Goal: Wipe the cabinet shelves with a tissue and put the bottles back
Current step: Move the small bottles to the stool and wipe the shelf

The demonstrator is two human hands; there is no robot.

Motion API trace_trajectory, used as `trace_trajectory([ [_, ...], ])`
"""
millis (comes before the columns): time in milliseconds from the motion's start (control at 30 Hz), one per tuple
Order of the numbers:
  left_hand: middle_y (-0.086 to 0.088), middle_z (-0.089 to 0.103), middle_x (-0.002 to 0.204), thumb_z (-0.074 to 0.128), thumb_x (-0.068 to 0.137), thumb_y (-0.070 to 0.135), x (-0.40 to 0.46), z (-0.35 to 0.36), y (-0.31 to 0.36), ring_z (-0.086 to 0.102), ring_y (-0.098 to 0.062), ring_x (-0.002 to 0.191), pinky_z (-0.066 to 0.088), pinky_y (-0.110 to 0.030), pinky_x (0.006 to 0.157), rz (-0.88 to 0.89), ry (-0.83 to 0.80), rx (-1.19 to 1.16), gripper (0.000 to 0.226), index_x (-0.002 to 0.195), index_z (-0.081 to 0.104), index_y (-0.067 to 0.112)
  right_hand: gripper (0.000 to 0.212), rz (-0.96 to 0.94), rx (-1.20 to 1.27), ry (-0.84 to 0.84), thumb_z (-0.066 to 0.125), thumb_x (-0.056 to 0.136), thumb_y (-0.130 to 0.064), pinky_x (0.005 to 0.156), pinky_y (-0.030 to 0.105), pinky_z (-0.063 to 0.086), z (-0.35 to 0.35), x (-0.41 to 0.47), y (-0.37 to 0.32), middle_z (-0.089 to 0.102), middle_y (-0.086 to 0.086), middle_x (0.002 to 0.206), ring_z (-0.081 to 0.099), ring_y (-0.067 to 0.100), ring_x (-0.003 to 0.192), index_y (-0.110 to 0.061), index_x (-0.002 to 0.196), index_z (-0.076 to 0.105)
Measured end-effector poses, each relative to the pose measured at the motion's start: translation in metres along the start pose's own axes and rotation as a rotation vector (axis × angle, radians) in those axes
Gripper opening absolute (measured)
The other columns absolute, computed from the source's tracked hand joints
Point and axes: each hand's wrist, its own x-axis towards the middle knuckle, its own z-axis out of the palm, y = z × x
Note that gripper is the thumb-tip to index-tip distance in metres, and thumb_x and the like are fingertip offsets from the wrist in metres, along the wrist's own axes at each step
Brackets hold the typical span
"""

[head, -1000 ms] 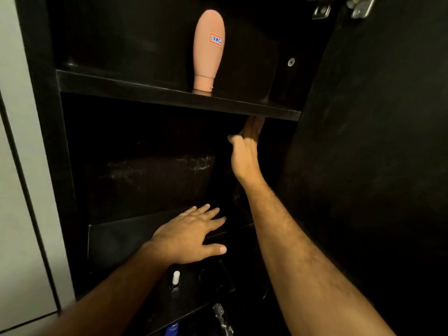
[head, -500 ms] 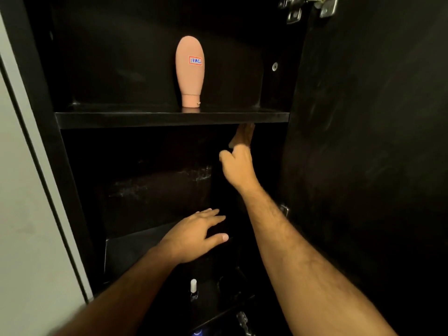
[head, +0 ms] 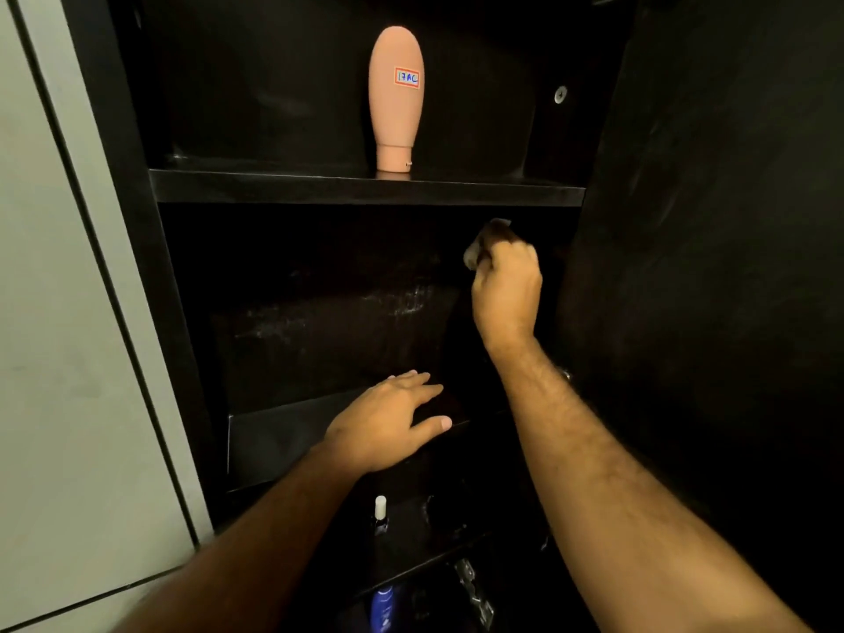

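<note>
Our right hand (head: 504,285) has curled into a fist around the tissue (head: 475,255), off the upper shelf (head: 365,189) underside. Left hand (head: 388,422) stays flat, fingers spread, holding nothing; wiping likely continues.

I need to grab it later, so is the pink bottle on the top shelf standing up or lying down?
Standing. The pink bottle is upright on its cap on the top shelf, rounded end up, leaning on nothing.
</note>
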Motion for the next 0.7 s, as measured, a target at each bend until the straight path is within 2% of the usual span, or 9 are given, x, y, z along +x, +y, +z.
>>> trace_trajectory([
  [100,0.004,0.024,0.159,0.046,0.095,0.056,0.0,0.001,-0.003,0.014,-0.007,0.146,0.01,-0.026,0.118,-0.007,-0.002,-0.005,0.062,0.149,0.034,0.028,0.026,0.172,0.05,0.089,0.059,0.086,0.002,0.087,0.014,0.04,-0.007,0.021,-0.01,0.061,0.011,0.118,0.061,0.023,0.104,-0.006,0.108,0.069],
  [133,0.004,0.024,0.159,0.045,0.095,0.056,0.001,0.001,-0.003,0.014,-0.007,0.146,0.01,-0.026,0.118,-0.007,-0.003,-0.005,0.062,0.149,0.034,0.028,0.024,0.221,0.052,0.11,0.059,0.087,0.002,0.086,0.012,0.039,-0.008,0.026,-0.011,0.06,0.012,0.12,0.061,0.024,0.105,-0.004,0.108,0.07],
  [233,0.005,0.024,0.159,0.046,0.095,0.056,0.0,0.001,-0.003,0.014,-0.007,0.147,0.01,-0.025,0.117,-0.011,-0.002,-0.01,0.061,0.148,0.035,0.028,0.012,0.262,-0.043,0.092,0.062,0.088,-0.007,0.08,0.027,0.052,-0.004,0.031,-0.012,0.067,0.013,0.1,0.065,0.028,0.092,-0.001,0.091,0.071],
  [300,0.005,0.024,0.159,0.046,0.095,0.056,0.0,0.0,-0.003,0.014,-0.008,0.146,0.009,-0.024,0.115,-0.013,0.005,-0.01,0.061,0.148,0.036,0.028,0.013,0.257,-0.086,0.077,0.066,0.088,-0.015,0.074,0.032,0.054,-0.003,0.031,-0.016,0.069,0.011,0.092,0.066,0.027,0.086,-0.003,0.087,0.071],
  [367,0.006,0.023,0.159,0.047,0.095,0.055,-0.001,-0.001,-0.002,0.015,-0.008,0.146,0.008,-0.021,0.112,-0.018,0.007,-0.023,0.06,0.147,0.037,0.029,0.016,0.298,-0.063,0.07,0.067,0.089,-0.017,0.071,0.031,0.053,-0.005,0.032,-0.019,0.069,0.011,0.093,0.066,0.027,0.085,-0.002,0.088,0.072],
  [433,0.008,0.023,0.159,0.048,0.095,0.054,-0.002,-0.002,-0.002,0.016,-0.009,0.146,0.009,-0.02,0.11,-0.027,0.012,-0.058,0.058,0.146,0.039,0.029,0.013,0.327,-0.067,0.042,0.063,0.089,-0.01,0.071,0.031,0.055,-0.009,0.033,-0.02,0.068,0.013,0.094,0.066,0.027,0.084,0.0,0.087,0.071],
  [533,0.009,0.024,0.158,0.049,0.094,0.054,-0.001,-0.002,-0.003,0.019,-0.008,0.145,0.015,-0.024,0.113,-0.044,0.029,-0.098,0.055,0.144,0.043,0.03,0.018,0.252,-0.097,-0.023,0.058,0.09,-0.011,0.075,0.037,0.056,-0.014,0.025,-0.015,0.067,0.014,0.096,0.066,0.029,0.086,0.0,0.088,0.071],
  [600,0.01,0.026,0.157,0.05,0.094,0.055,-0.001,-0.002,-0.004,0.021,-0.009,0.145,0.019,-0.028,0.114,-0.057,0.028,-0.109,0.054,0.142,0.045,0.032,0.019,0.181,-0.129,-0.11,0.057,0.091,-0.016,0.074,0.039,0.056,-0.012,0.013,-0.008,0.067,0.014,0.097,0.066,0.03,0.085,-0.005,0.09,0.072],
  [700,0.011,0.029,0.156,0.05,0.092,0.056,0.001,-0.001,-0.004,0.028,-0.012,0.142,0.026,-0.031,0.114,-0.069,0.03,-0.107,0.053,0.14,0.048,0.033,0.015,0.161,-0.204,-0.287,0.054,0.088,-0.009,0.069,0.038,0.055,-0.007,-0.009,0.005,0.066,0.012,0.091,0.065,0.032,0.082,-0.008,0.085,0.069],
])
